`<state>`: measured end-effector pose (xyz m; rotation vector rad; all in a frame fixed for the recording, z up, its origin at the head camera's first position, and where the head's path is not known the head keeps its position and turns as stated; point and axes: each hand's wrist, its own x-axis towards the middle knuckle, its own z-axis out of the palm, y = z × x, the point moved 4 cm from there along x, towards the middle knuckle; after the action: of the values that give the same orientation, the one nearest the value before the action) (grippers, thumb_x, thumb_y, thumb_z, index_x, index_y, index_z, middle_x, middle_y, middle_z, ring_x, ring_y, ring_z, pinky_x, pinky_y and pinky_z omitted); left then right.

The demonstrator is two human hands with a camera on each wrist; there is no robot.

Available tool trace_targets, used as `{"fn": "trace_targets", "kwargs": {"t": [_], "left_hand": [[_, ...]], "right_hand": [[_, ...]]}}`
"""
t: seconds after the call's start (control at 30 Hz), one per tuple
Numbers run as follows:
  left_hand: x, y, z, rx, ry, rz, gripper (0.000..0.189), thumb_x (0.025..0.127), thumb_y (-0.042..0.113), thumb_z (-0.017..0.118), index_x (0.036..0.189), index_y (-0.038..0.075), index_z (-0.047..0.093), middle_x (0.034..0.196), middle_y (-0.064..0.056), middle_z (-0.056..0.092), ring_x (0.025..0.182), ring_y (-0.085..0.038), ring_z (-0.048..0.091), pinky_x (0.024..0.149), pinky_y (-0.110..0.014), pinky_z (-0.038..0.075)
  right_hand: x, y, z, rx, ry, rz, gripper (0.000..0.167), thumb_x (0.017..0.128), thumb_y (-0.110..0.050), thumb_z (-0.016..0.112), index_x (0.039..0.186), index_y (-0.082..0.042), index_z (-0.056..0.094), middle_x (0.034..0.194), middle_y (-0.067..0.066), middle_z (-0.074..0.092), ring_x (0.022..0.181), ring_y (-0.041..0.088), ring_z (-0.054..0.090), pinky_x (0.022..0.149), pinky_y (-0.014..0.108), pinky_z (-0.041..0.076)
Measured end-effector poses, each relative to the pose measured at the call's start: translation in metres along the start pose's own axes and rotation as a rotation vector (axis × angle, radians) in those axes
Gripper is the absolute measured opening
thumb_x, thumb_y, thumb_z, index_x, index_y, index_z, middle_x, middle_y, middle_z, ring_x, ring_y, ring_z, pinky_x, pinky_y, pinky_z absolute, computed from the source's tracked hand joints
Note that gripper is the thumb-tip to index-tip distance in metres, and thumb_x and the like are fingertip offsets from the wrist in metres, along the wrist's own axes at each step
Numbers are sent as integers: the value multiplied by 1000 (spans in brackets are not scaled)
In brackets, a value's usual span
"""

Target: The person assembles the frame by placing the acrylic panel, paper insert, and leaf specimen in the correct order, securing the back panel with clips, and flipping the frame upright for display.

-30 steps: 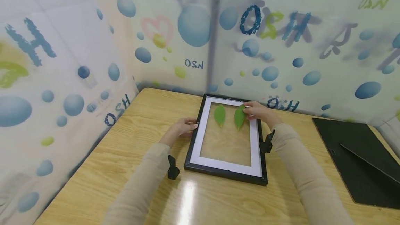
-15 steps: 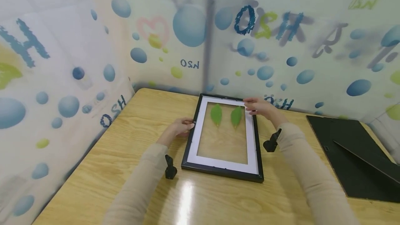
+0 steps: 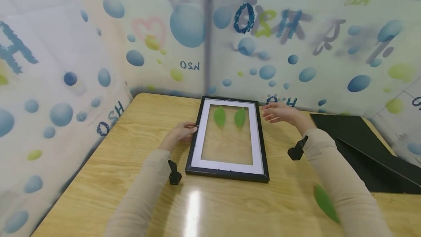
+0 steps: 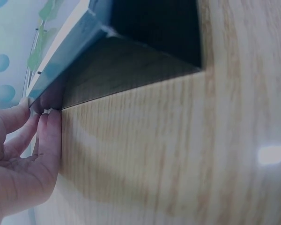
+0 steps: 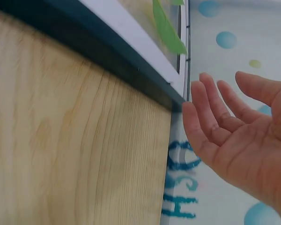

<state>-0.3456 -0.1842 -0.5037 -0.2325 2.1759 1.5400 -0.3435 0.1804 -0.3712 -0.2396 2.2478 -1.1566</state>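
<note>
Head view: a black picture frame [image 3: 227, 175] lies on the wood-grain table [image 3: 131, 156], near the patterned backdrop [image 3: 154, 79], its long axis running away from the person almost straight toward that backdrop, one short side facing the person. Inside the white mat [image 3: 254, 134] two green leaves sit side by side at the far end of the window: the left leaf [image 3: 219, 116] and the right leaf [image 3: 240, 117] are upright in layout, long axes roughly along the frame's long sides, narrow pale stalk ends pointing toward the person and leaning slightly toward each other. The left hand [image 3: 182, 131] holds the frame's left long side; in the left wrist view its thumb is on the upper edge and its fingers reach the outer side below. The right hand [image 3: 283, 113] is apart from the frame, just beyond its far right corner — palm bare, fingers spread and gently bent. Nearer the person, a third leaf [image 3: 325, 204] lies diagonally on the table, its far end to the left, partly covered by the right sleeve [image 3: 342, 182]. A black panel [image 3: 345, 129] with a slanting flap lies at the right.
</note>
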Motion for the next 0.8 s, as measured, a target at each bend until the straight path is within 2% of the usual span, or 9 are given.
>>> {"fn": "trace_targets", "kwargs": {"t": [0.07, 0.13, 0.23, 0.3, 0.4, 0.57, 0.8], "left_hand": [[26, -16, -6, 2, -14, 15, 51, 85, 28, 64, 131, 14, 48, 122, -14, 54, 102, -21, 59, 81, -37, 54], [17, -11, -4, 10, -7, -13, 51, 87, 27, 61, 134, 13, 45, 128, -14, 51, 108, -22, 56, 86, -38, 52], [-17, 11, 1, 42, 7, -26, 50, 91, 25, 56, 136, 10, 41, 131, -16, 47, 114, -24, 53, 90, -37, 51], [-45, 29, 7, 55, 20, -58, 50, 94, 21, 50, 140, 7, 35, 139, -18, 39, 123, -29, 45, 98, -39, 45], [-64, 42, 10, 63, 24, -69, 49, 96, 19, 46, 141, 4, 32, 142, -20, 35, 127, -31, 41, 102, -38, 42], [-71, 48, 12, 36, 22, -89, 48, 97, 17, 43, 141, 4, 30, 143, -19, 35, 128, -30, 39, 104, -38, 39], [-66, 47, 14, 34, 19, -96, 48, 97, 17, 43, 142, 5, 30, 143, -17, 34, 129, -29, 38, 105, -36, 39]], "right_hand": [[-6, 5, -2, -9, -8, 17, 51, 100, -25, 35, 138, 7, 25, 135, 30, 39, 124, 40, 42, 104, 48, 37], [-12, 9, -4, -29, -27, 26, 54, 100, -29, 34, 139, 7, 24, 135, 30, 39, 124, 40, 42, 104, 48, 37], [-22, 16, -6, -51, -49, 37, 57, 99, -33, 35, 140, 5, 24, 135, 30, 40, 124, 40, 42, 104, 48, 37], [-29, 20, -6, -58, -71, 46, 57, 99, -33, 36, 140, 4, 22, 135, 29, 39, 125, 40, 41, 104, 49, 37], [-39, 29, -7, -53, -89, 65, 57, 98, -33, 37, 140, 3, 20, 136, 29, 38, 126, 40, 39, 105, 49, 35], [-56, 42, -12, -70, -84, 82, 59, 99, -35, 36, 140, 3, 22, 135, 30, 40, 125, 40, 41, 104, 49, 37], [-82, 60, -17, -96, -94, 100, 63, 97, -39, 38, 141, 3, 21, 134, 28, 43, 124, 39, 42, 103, 48, 39]]}}
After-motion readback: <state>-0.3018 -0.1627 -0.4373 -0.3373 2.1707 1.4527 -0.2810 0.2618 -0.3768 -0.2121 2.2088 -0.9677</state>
